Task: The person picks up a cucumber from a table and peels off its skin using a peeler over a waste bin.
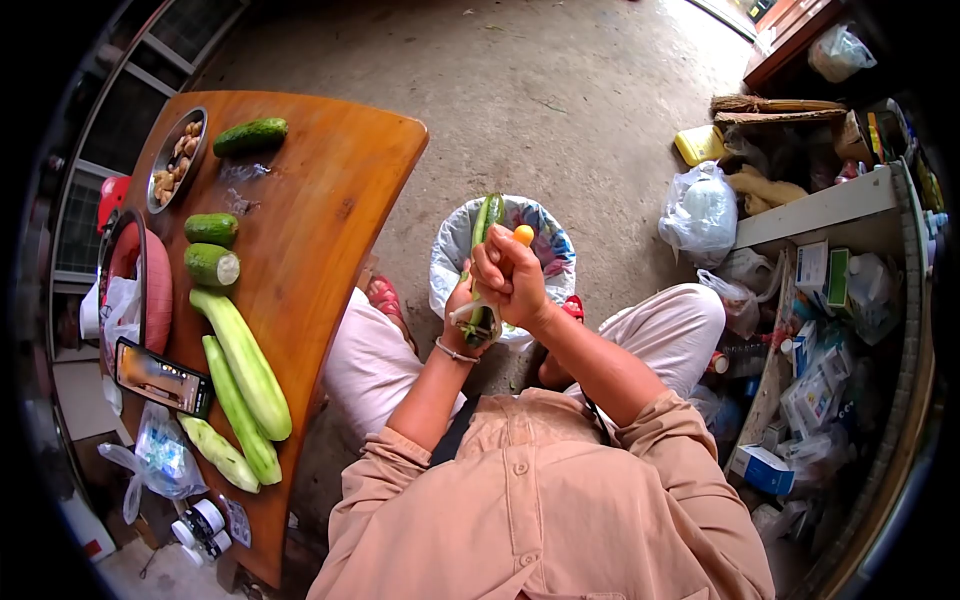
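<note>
Over the lined bin, my left hand is wrapped round a green cucumber. The cucumber's far end points away from me, and partly peeled pale strips show along it. My right hand is closed on a peeler with an orange handle end, close above the cucumber. Most of the peeler is hidden by my fingers. Both hands are close together, wrists nearly crossing.
On the wooden table at left lie unpeeled cucumbers, long peeled ones, a metal bowl of garlic-like pieces and a phone. Cluttered shelving with bags and boxes stands at right.
</note>
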Tool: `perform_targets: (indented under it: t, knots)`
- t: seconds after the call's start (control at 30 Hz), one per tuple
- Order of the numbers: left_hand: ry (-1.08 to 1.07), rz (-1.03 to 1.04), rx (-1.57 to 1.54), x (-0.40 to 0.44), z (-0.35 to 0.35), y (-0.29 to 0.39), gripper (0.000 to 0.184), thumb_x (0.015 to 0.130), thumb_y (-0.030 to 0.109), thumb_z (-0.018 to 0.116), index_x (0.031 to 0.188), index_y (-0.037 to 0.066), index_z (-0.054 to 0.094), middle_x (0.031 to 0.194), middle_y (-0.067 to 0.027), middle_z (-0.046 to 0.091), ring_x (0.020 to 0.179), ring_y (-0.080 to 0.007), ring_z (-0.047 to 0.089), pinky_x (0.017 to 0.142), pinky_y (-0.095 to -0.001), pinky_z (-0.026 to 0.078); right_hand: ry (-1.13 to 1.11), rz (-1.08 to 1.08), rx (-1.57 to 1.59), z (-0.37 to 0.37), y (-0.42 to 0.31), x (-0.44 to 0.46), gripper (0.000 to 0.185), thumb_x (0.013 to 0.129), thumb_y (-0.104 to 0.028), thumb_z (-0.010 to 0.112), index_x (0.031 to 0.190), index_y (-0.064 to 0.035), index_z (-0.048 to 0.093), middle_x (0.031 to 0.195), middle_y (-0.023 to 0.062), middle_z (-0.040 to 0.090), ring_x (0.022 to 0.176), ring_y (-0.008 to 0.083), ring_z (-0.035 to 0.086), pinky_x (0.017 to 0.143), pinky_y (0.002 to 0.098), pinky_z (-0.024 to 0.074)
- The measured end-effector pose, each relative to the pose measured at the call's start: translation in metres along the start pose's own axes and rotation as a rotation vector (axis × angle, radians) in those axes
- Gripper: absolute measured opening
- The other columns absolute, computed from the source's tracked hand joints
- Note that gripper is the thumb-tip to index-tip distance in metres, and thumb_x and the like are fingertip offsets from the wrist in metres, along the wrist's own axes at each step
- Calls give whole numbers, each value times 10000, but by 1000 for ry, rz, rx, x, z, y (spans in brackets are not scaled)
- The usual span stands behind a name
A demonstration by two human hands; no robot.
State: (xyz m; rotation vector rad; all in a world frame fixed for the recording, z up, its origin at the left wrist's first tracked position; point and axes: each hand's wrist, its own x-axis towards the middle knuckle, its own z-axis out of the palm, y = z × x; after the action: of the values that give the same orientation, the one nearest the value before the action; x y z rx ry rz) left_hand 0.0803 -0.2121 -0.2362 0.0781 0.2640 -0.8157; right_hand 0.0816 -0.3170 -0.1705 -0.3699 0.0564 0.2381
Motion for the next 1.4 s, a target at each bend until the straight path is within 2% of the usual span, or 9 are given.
perform_targets:
  t: [0.03, 0.1, 0.13, 0.2, 0.33, 0.37, 0.63, 0.93, 1.4]
  knots:
    - [0, 0, 1, -7, 9, -1, 501, 1011, 442, 275, 1258, 44, 454, 1191, -125, 555, 1059, -216, 582, 928, -353, 476, -1, 0, 0, -1, -2, 1, 273, 977, -275, 426, 757, -115, 408, 518, 20, 368, 388, 77, 268, 319, 207, 212]
    - [104, 63, 285, -21, 19, -4, 457, 1007, 446, 296, 1182, 88, 519, 1025, -80, 626, 850, -181, 640, 731, -345, 548, 42, -92, -154, -2, -12, 3, 285, 973, -285, 432, 743, -118, 408, 515, 15, 367, 391, 68, 263, 322, 201, 207]
    - [216, 36, 351, -21, 9, -4, 425, 1003, 448, 314, 1087, 122, 573, 856, -35, 644, 677, -151, 622, 544, -305, 525, 89, -98, -155, -4, -18, 6, 291, 961, -291, 452, 725, -126, 412, 513, 10, 368, 395, 61, 263, 325, 194, 199]
    - [36, -44, 286, -24, -4, 0, 322, 995, 311, 330, 1220, 152, 498, 1030, -34, 618, 933, -164, 630, 611, -415, 590, 84, -105, -203, -9, -29, 8, 294, 954, -292, 462, 712, -133, 413, 513, 6, 365, 398, 60, 259, 328, 192, 192]
    - [36, -126, 244, -28, -2, 2, 352, 1006, 343, 321, 1211, 129, 510, 995, -35, 610, 709, -109, 554, 516, -245, 454, 120, -144, -226, -17, -33, 16, 300, 937, -320, 491, 709, -136, 425, 489, 5, 379, 388, 66, 265, 322, 208, 179]
    - [171, -102, 320, -32, 0, 0, 365, 1011, 364, 327, 1196, 109, 510, 949, -35, 594, 641, -95, 485, 504, -205, 369, 126, -167, -212, -20, -34, 20, 296, 935, -322, 490, 712, -139, 428, 495, 6, 385, 385, 67, 261, 325, 203, 181]
    - [74, -141, 358, -56, 5, 11, 428, 1015, 443, 288, 1090, 52, 446, 892, -62, 458, 601, -104, 406, 495, -219, 358, 234, -278, -126, -41, -62, 47, 283, 973, -295, 440, 740, -137, 416, 507, -1, 381, 374, 57, 248, 297, 191, 209]
    - [64, -120, 361, -65, -2, 22, 416, 1009, 435, 329, 1101, 52, 461, 887, -73, 460, 602, -112, 414, 509, -227, 369, 379, -436, -196, -68, -85, 50, 308, 944, -303, 493, 690, -137, 442, 502, 17, 417, 353, 68, 273, 303, 204, 206]
    - [209, -74, 319, -56, -10, 10, 317, 1006, 311, 316, 1098, 80, 512, 888, -55, 521, 661, -128, 455, 527, -236, 375, 84, -52, -169, -18, -3, 17, 305, 937, -315, 504, 699, -144, 420, 502, 8, 390, 367, 61, 248, 315, 207, 182]
